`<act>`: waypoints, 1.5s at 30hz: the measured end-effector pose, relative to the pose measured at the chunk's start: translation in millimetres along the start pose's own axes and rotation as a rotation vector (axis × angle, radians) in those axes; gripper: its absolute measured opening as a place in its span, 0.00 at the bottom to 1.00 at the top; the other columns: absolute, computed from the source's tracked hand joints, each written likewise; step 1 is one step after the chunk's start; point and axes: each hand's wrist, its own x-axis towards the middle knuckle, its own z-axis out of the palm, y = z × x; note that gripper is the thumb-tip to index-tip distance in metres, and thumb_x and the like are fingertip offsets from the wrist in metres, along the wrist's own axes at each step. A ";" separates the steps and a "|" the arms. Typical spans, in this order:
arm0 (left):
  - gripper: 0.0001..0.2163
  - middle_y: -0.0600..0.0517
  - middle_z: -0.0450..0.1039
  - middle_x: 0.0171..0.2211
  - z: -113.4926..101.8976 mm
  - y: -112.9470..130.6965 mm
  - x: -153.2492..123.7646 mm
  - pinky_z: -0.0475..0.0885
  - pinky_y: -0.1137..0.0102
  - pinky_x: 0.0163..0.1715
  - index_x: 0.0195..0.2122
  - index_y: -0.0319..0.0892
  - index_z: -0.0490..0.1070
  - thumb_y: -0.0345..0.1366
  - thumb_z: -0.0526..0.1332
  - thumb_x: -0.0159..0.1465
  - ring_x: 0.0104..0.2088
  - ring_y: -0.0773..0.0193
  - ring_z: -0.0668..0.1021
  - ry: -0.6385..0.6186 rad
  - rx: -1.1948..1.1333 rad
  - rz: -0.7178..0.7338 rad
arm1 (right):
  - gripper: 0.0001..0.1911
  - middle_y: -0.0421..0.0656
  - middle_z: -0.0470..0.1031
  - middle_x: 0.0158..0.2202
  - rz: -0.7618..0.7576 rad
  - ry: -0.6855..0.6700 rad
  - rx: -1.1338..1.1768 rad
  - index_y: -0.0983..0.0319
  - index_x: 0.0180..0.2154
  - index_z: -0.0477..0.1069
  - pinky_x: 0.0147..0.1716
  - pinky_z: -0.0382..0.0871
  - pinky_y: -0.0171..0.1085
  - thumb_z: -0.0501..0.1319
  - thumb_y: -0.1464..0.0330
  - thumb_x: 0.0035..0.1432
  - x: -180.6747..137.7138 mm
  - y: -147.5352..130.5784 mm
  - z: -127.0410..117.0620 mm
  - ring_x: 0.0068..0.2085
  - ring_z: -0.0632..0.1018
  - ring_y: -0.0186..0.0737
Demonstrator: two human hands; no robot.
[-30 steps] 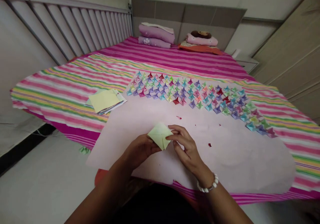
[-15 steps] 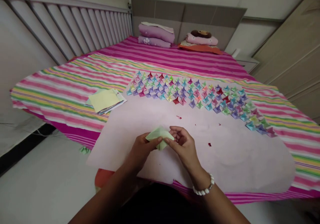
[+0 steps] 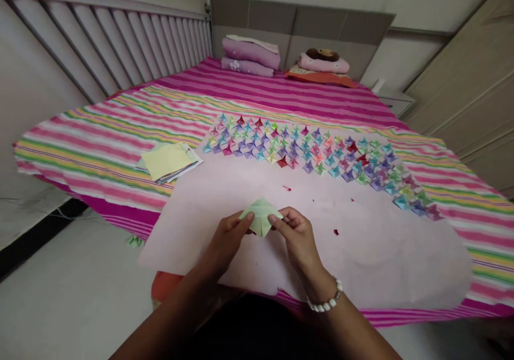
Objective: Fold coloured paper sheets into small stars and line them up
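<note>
A pale green folded paper point(image 3: 262, 216), diamond-shaped with a crease down its middle, is held up over the large pale pink sheet point(image 3: 225, 189). My left hand point(image 3: 229, 237) pinches its left corner, thumb on top. On the opposite side my right hand point(image 3: 296, 231) grips the right corner the same way, a white bead bracelet on its wrist. The fingers behind the paper are partly hidden. Rows of small folded paper pieces point(image 3: 307, 165) in many colours cover the far part of the sheet.
Left of the sheet lies a stack of square papers point(image 3: 166, 162), pale yellow on top, on the striped bedspread point(image 3: 92, 140). Small dark red scraps point(image 3: 336, 232) dot the sheet. Folded purple bedding point(image 3: 251, 55) sits by the headboard point(image 3: 269, 23). Green folded pieces point(image 3: 135, 240) rest near the floor at left.
My right hand's fingers have closed on the paper's right corner, and both thumbs have moved apart toward the corners. The green paper now lies flatter, its middle crease showing.
</note>
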 end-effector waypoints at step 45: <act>0.03 0.50 0.76 0.31 -9.9 0.6 -2.6 0.68 0.64 0.44 0.27 0.46 0.79 0.38 0.68 0.55 0.38 0.59 0.76 0.047 0.229 0.335 | 0.03 0.42 0.70 0.33 -0.402 -0.163 -0.439 0.58 0.28 0.77 0.40 0.70 0.41 0.67 0.68 0.53 -0.7 -20.3 -2.5 0.36 0.73 0.38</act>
